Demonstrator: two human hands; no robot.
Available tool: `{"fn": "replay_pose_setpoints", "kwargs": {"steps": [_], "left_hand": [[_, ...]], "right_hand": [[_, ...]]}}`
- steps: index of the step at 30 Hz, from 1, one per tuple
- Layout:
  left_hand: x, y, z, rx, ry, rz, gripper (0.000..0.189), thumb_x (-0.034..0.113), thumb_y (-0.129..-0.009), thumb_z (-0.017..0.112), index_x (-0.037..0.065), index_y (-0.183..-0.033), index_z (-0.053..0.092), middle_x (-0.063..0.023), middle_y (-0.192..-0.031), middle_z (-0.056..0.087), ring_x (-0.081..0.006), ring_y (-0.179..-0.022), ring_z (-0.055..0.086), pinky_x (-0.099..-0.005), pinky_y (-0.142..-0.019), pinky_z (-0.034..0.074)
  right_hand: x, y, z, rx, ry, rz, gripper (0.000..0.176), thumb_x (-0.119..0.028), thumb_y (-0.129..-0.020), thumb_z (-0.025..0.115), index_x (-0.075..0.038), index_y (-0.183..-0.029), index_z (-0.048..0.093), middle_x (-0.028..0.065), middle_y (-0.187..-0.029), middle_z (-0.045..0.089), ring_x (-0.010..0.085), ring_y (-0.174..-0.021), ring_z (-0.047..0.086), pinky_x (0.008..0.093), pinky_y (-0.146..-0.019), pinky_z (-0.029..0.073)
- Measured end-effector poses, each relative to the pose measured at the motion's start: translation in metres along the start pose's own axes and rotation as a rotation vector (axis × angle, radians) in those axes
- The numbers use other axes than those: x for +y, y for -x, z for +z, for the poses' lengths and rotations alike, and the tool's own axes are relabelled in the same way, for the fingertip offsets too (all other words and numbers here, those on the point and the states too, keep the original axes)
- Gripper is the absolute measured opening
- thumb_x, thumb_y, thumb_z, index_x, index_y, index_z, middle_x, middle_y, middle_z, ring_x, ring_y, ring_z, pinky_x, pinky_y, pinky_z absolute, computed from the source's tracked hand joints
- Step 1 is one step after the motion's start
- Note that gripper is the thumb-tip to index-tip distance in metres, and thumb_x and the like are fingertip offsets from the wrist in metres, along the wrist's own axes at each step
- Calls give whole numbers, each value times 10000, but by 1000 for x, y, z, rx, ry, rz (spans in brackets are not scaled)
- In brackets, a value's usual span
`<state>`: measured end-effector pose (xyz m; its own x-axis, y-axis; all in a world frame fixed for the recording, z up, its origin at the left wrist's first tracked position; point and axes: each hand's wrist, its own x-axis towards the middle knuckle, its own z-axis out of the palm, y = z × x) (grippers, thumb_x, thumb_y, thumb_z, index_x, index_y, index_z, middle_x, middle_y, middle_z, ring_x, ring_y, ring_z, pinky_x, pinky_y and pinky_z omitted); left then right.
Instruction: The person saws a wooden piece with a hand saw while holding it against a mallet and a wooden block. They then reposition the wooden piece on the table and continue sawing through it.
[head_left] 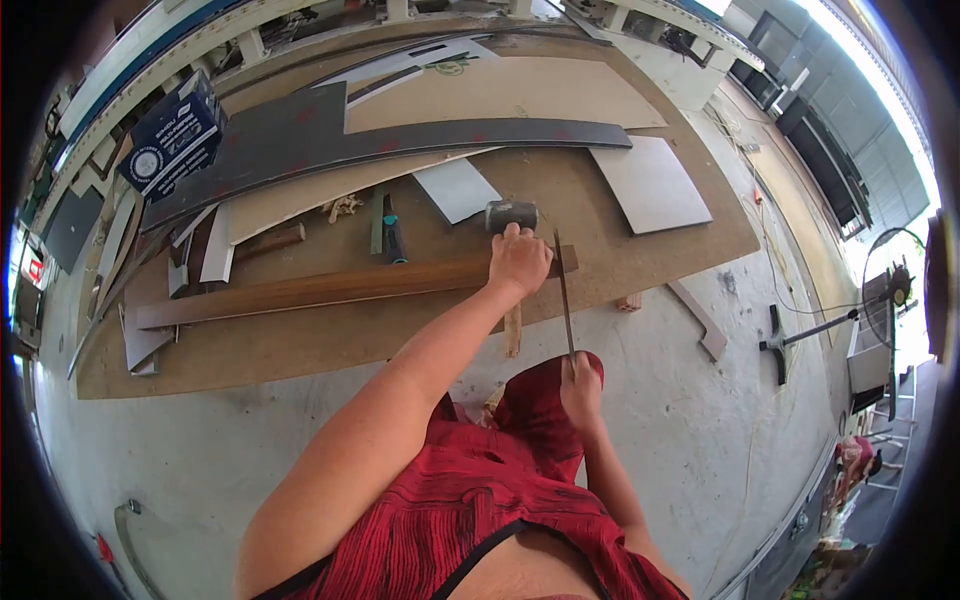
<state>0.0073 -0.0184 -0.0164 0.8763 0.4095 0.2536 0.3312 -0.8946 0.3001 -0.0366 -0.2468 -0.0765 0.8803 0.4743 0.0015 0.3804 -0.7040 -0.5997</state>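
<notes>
A long brown wooden strip (380,284) lies across the board-topped table. My left hand (520,262) is closed over the strip near its right end, fingers curled at its far edge. Just beyond these fingers sits a dark mallet head (511,215); a wooden handle (513,332) shows on the near side of the strip. My right hand (581,388) grips the near end of a long thin blade-like tool (565,300), whose handle is mostly hidden. The blade stands across the strip, just right of my left hand; whether they touch is unclear.
Behind lie a dark grey panel (270,140), a tan sheet (510,92), white panels (655,185) and a blue box (178,135). A teal-and-black tool (392,235) lies left of the mallet. On the floor are a grey bracket-shaped piece (700,322) and a fan (895,285) at right.
</notes>
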Motion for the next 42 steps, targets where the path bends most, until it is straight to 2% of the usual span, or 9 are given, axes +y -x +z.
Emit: {"fn": "replay_pose_setpoints", "kwargs": {"steps": [4, 9, 12, 17, 22, 31, 36, 38, 42], "left_hand": [[1, -1, 0, -38, -12, -5, 324, 271, -847, 434, 51, -811, 669, -71, -909, 608, -238, -963, 491, -402, -799, 417], [1, 1, 4, 10, -22, -8, 325, 269, -848, 432, 53, -807, 672, -75, -925, 607, -241, -968, 487, -404, -808, 414], [1, -1, 3, -4, -43, -21, 320, 277, -841, 443, 65, -800, 678, -64, -939, 610, -232, -967, 485, -399, -801, 398], [0, 0, 1, -13, -10, -9, 318, 274, -838, 447, 61, -784, 676, -69, -929, 612, -234, -955, 490, -400, -792, 400], [1, 0, -2, -19, 17, -7, 315, 256, -841, 437, 46, -799, 668, -82, -926, 607, -242, -958, 486, -405, -796, 410], [0, 0, 2, 27, -4, -14, 329, 260, -836, 442, 29, -774, 668, -80, -915, 611, -238, -962, 489, -401, -810, 411], [1, 0, -1, -1, -12, -9, 323, 258, -835, 447, 29, -777, 667, -81, -903, 610, -241, -961, 490, -403, -803, 414], [0, -1, -1, 1, -1, -8, 320, 258, -836, 448, 32, -779, 667, -80, -902, 609, -241, -960, 491, -405, -800, 415], [0, 1, 3, 21, 5, -2, 319, 263, -837, 445, 41, -786, 669, -78, -912, 607, -241, -960, 490, -406, -799, 415]], "right_hand": [[5, 26, -7, -27, -21, 96, 241, -235, -894, 477, -14, -801, 453, 248, -731, 567, 454, -738, 540, 491, -607, 402], [-30, -74, 2, 31, -20, -51, 202, -230, -874, 460, -30, -862, 485, 249, -769, 584, 445, -781, 554, 524, -646, 408], [-45, -104, 9, -17, -88, 37, 196, -229, -874, 459, -35, -871, 489, 253, -773, 582, 449, -788, 550, 523, -655, 411], [-6, -27, 1, 24, -29, -56, 203, -236, -880, 471, -34, -860, 478, 255, -744, 576, 442, -768, 553, 524, -647, 409], [7, 30, -12, -52, 20, 61, 224, -249, -891, 470, -28, -860, 483, 242, -689, 569, 445, -708, 555, 523, -611, 411], [-51, -97, 2, -37, -104, 29, 211, -241, -882, 447, -34, -896, 488, 254, -803, 584, 443, -816, 547, 527, -670, 408], [-13, -23, -2, 84, -34, -100, 210, -216, -876, 491, -24, -796, 463, 239, -710, 560, 438, -713, 545, 489, -578, 399], [5, 17, 0, -1, -37, 49, 207, -212, -879, 501, -28, -793, 462, 236, -711, 564, 432, -715, 548, 488, -586, 397], [0, 18, -9, -3, -14, 35, 210, -214, -876, 502, -24, -797, 459, 246, -719, 557, 441, -731, 540, 496, -605, 396]]}}
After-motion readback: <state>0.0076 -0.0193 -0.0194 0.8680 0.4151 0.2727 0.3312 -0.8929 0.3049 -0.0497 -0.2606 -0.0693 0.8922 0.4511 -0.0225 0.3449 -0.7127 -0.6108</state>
